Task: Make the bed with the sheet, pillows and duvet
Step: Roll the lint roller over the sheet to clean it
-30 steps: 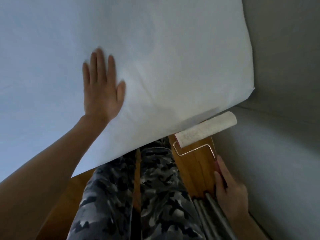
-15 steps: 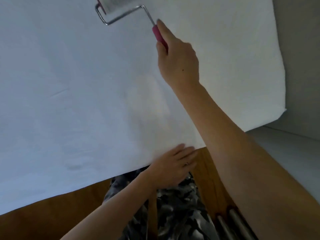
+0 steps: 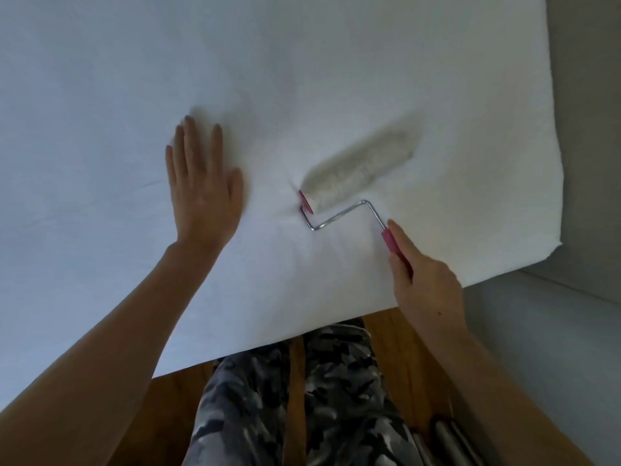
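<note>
Right hand [image 3: 425,290], at lower right of the frame, is clamped round the pink handle of a lint roller [image 3: 361,169], whose blurred drum is pressed on the white sheet [image 3: 302,62], while the left hand [image 3: 203,186] is laid flat, fingers straight and close together, at centre left. Thin, light and soft, the sheet is judged likely to pucker under the drum, so it is best pinned flat nearby. Open room is offered upward and leftward; the bed's near edge and right corner [image 3: 557,242] are close.
</note>
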Motion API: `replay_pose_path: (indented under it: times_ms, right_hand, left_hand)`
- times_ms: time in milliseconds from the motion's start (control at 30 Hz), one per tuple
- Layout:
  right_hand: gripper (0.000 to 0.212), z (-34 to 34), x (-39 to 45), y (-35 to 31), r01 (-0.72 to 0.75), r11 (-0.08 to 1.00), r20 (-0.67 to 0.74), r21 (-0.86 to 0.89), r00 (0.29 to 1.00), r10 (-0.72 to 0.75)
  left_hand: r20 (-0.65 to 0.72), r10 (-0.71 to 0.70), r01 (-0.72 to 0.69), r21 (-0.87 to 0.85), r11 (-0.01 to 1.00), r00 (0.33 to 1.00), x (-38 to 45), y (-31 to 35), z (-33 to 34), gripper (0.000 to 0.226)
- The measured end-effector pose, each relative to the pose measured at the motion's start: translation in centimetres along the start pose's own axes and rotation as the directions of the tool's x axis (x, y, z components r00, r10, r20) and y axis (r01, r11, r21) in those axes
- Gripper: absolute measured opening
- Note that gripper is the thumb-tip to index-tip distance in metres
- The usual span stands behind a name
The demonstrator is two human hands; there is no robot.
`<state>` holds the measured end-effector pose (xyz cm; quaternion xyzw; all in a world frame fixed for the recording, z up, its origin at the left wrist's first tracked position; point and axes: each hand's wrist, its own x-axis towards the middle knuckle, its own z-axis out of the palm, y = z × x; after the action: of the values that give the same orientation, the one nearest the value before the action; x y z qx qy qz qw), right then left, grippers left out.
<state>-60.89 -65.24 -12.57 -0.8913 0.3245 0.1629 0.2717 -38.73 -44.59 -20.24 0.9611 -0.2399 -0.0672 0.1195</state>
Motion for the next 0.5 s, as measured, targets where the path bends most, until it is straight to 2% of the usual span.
replay_pose_path:
  times_ms: [133,267,367,500]
  right_hand:
    - [0.052,-0.3,-7.0,3.1,-0.128,0.991,0.087,-0.035,0.988,0.131]
    - [0.059,-1.8,-10.6,4.6,-0.263,0.961,0.23,-0.083,0.934,0.275]
    - [0.059,-1.7,-10.2,4.5,-0.245,0.966,0.214,-0.078,0.943,0.256]
    - [0.048,-0.4,-6.5,2.6,-0.139,0.989,0.089,-0.051,0.986,0.143]
  left_hand:
    - [-0.019,-0.006,0.007,0.054,0.999,1.0,0.1,0.8,1.3,0.052]
    - [-0.035,0.001,0.001,0.07,0.998,0.999,0.0,0.4,2.0,0.054]
    - [-0.062,0.001,0.004,0.066,0.998,0.998,0.0,0.2,2.4,0.053]
    - [-0.1,-0.013,0.018,0.05,0.999,0.995,-0.1,0.0,2.7,0.053]
